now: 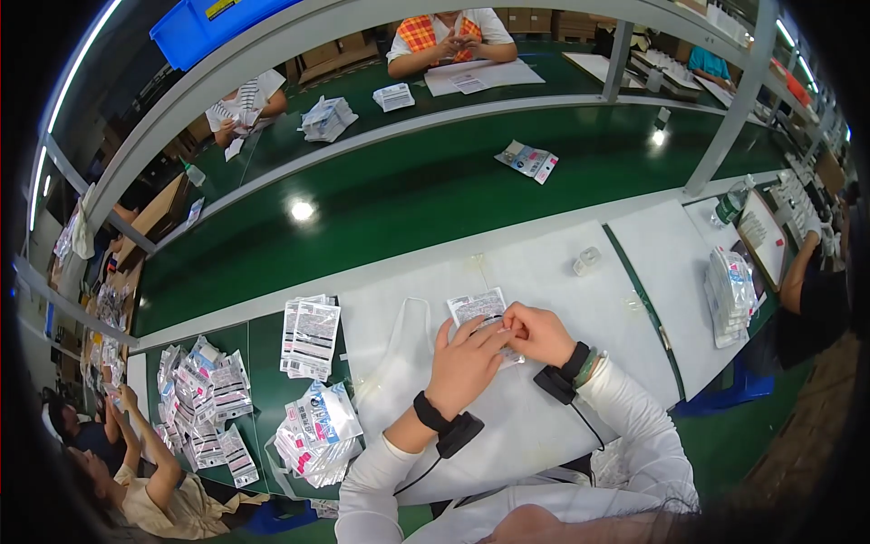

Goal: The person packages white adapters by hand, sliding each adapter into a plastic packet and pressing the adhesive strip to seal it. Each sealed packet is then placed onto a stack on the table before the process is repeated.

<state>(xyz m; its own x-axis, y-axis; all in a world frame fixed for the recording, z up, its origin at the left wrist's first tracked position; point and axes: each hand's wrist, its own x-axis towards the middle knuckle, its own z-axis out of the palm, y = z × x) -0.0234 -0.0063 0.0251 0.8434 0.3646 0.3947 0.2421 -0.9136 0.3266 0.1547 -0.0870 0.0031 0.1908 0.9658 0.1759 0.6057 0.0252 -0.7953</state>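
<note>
Both hands are brought together over one silvery packet point(473, 306), which is laid flat on the white sheet point(507, 444) at the near side of the bench. The left hand point(467, 358) is spread over the packet's lower part, probably so that it is kept from sliding. The right hand point(542, 335) is bent in from the right, thumb and fingers drawn close beside the left fingertips; whether anything is clamped between them cannot be told, as the contact is hidden. Nor can a firm grip by the left be made out.

To the left, beyond the sheet, a fairly neat stack point(310, 337) of packets is set with printed faces up, likely so that edges stay aligned. Nearer the body, a thicker pile point(317, 431) is fanned unevenly, apparently within left-arm reach. Farther left, a loose heap point(207, 394) is spread at mixed angles, perhaps simply dropped.

A small clear container point(587, 261) is stood right of the hands, seemingly out of their way. On the green surface point(381, 195) ahead, a single packet point(527, 161) is left lying askew.
</note>
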